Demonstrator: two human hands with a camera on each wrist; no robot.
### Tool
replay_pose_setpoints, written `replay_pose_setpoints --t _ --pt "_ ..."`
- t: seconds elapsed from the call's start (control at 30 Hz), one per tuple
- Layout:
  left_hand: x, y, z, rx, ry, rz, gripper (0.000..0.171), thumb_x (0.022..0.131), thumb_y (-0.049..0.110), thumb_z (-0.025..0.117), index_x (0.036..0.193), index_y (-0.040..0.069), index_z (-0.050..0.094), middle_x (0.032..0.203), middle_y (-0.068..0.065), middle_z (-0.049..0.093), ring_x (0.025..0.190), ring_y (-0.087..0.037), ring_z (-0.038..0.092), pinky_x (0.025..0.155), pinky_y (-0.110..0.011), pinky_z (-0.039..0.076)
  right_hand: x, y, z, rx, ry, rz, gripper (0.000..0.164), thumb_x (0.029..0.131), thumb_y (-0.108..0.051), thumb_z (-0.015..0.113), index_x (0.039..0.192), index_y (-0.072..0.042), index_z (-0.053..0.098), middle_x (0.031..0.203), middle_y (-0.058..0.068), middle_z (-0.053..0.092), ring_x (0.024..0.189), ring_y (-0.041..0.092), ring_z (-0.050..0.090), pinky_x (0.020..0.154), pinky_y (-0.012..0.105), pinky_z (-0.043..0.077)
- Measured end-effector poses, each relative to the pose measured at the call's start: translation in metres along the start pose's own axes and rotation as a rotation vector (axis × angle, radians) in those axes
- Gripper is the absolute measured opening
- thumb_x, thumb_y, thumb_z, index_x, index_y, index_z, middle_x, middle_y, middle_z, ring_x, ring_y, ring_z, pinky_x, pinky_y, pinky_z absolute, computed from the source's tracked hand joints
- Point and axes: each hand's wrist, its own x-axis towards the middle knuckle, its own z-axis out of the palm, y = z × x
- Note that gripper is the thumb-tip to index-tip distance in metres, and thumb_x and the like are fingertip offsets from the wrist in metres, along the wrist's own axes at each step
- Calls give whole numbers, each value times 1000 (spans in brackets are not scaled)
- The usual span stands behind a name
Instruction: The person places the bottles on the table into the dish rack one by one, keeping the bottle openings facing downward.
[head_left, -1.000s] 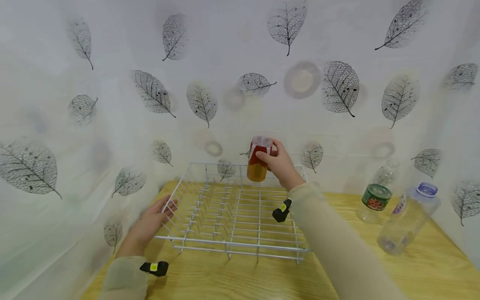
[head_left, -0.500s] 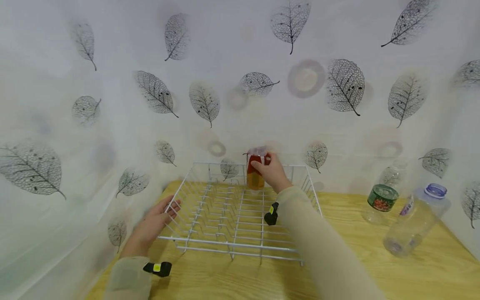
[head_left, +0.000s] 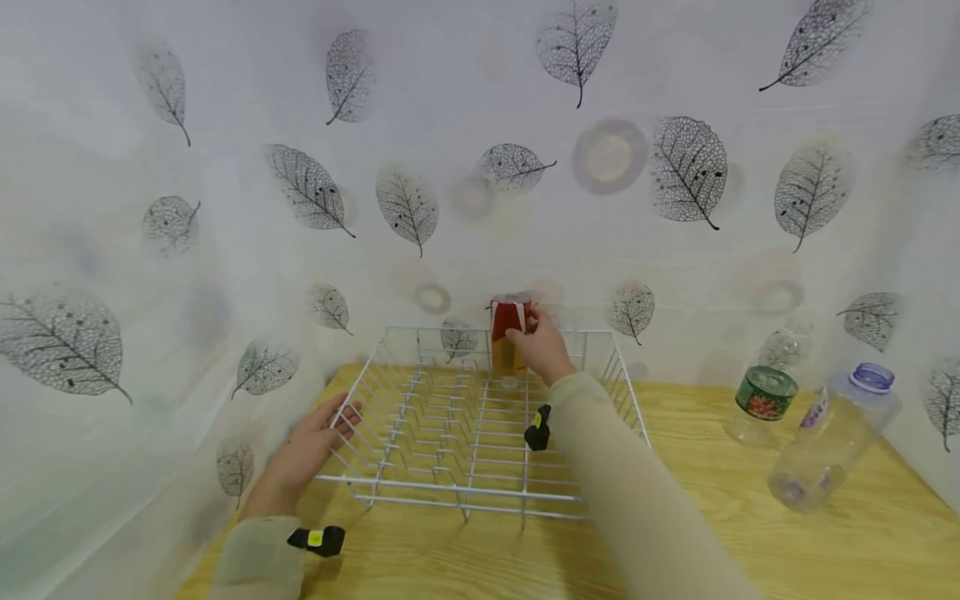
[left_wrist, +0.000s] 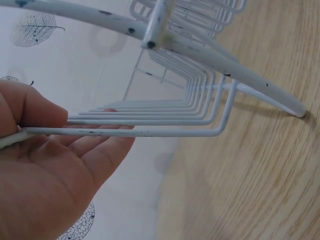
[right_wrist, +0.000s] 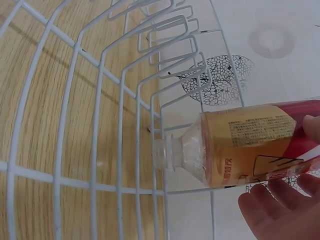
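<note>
A white wire dish rack stands on the table. My left hand holds its left side; in the left wrist view the thumb lies over the rack's wires and the fingers extend beneath them. At the rack's back, my right hand holds a plastic bottle with a red and gold label, upside down. The right wrist view shows the bottle's open neck down at the rack's wires, the thumb on the red part of the label and the fingertips along the other side.
To the right of the rack stands a clear bottle with a green label. Nearer is a larger clear bottle with a purple neck, tilted in view. A leaf-printed curtain hangs behind and along the sides of the wooden table.
My right hand has brought the upside-down bottle down toward the back of the rack, slightly to the left. My left hand stays at the rack's left side.
</note>
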Motion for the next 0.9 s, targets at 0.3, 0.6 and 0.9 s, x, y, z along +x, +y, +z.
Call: replay_pose_setpoints --t 0.3,0.6,0.9 --pt "-1 4 1 24 13 -23 64 106 2 34 162 0 2 162 -24 24 145 -45 30 119 -56 23 -9 -15 -27 -79 -52 -49 81 99 -42 61 162 -14 19 159 17 35 143 37 36 112 56 37" --pt "-1 0 0 16 15 -16 74 94 -11 33 161 -2 2 162 -27 23 145 -46 28 118 -57 23 -24 -36 -63 -98 -76 -129 85 99 -44 61 164 -18 12 162 14 28 146 34 32 111 58 37" --pt "-1 1 1 34 19 -29 71 98 -7 34 162 0 3 161 -25 26 143 -47 30 118 -58 25 -51 -53 -112 -139 -85 -214 91 98 -50 61 165 -17 8 165 15 22 149 36 25 114 59 32"
